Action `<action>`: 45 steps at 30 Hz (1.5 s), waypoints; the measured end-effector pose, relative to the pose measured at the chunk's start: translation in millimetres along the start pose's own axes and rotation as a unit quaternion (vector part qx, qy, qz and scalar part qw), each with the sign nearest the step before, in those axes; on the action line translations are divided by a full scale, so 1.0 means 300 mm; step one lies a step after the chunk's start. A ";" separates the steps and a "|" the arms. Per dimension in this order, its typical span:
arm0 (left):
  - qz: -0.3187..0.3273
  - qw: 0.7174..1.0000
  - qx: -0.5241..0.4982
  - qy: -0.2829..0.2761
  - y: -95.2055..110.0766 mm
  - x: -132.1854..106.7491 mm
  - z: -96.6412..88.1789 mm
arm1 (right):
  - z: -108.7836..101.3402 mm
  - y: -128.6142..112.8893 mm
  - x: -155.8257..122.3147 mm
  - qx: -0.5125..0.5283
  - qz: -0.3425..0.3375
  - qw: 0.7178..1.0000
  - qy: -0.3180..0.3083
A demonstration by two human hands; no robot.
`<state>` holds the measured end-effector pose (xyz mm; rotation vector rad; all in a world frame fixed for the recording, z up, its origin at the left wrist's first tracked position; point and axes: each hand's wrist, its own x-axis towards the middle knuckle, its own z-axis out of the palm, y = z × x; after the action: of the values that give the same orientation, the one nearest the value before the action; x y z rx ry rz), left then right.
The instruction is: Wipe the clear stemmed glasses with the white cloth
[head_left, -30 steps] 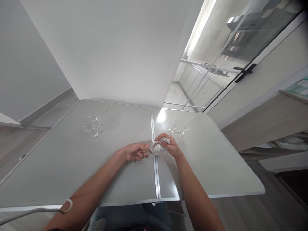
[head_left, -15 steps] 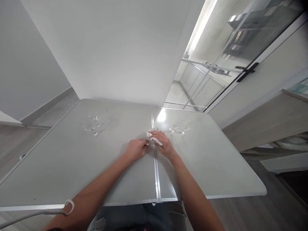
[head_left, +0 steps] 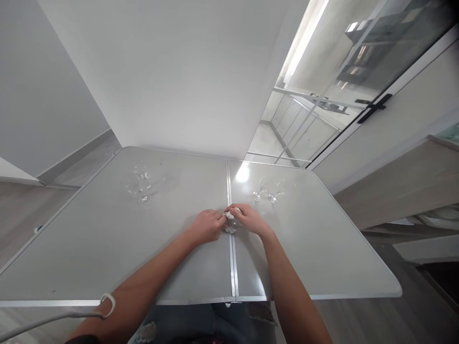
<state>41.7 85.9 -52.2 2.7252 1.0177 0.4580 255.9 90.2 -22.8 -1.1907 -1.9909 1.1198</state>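
Observation:
Over the table's metal seam, my left hand (head_left: 209, 225) is closed on a clear stemmed glass (head_left: 234, 223), with its fingers near the stem. My right hand (head_left: 249, 219) is closed on a white cloth (head_left: 230, 215), pressed against that glass. The hands nearly meet, hiding much of the glass and part of the cloth. Beyond my right hand, two clear stemmed glasses (head_left: 273, 197) stand side by side. Farther left, a cluster of clear stemmed glasses (head_left: 144, 198) is hard to separate by eye.
The pale table (head_left: 89, 248) has a metal rim and a metal seam (head_left: 233, 267) across it. A white wall (head_left: 179, 86) rises at its far edge. A glass door (head_left: 308, 110) is at the right. A grey cable (head_left: 60, 315) loops by my left forearm.
My right hand has moved slightly nearer to me with the cloth, which is now bunched between both hands. The glass has turned in my hands. The standing glasses keep their places.

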 end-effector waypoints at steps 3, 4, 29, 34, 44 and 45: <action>-0.091 0.994 -0.061 0.017 -0.016 0.012 -0.012 | 0.014 0.001 -0.002 -0.042 -0.119 0.991 0.053; -0.129 0.987 -0.092 0.030 -0.025 0.016 -0.020 | 0.019 0.000 -0.001 -0.049 -0.163 0.984 0.056; 0.001 1.000 -0.013 0.028 0.000 -0.005 -0.018 | -0.051 -0.004 -0.027 0.079 0.011 0.996 -0.034; 0.015 0.992 0.015 0.127 -0.023 -0.008 0.008 | -0.027 0.009 -0.012 0.097 -0.135 0.986 -0.001; -0.054 0.946 -0.177 0.266 0.004 0.000 0.032 | 0.065 0.022 0.041 0.552 0.040 0.816 0.167; -0.081 0.936 -0.220 0.261 0.008 0.005 0.034 | 0.077 0.021 0.048 0.571 0.037 0.800 0.180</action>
<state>47.8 84.2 -60.5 2.1391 1.0757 1.2553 234.0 96.1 -39.0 -0.6935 -0.6693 1.5993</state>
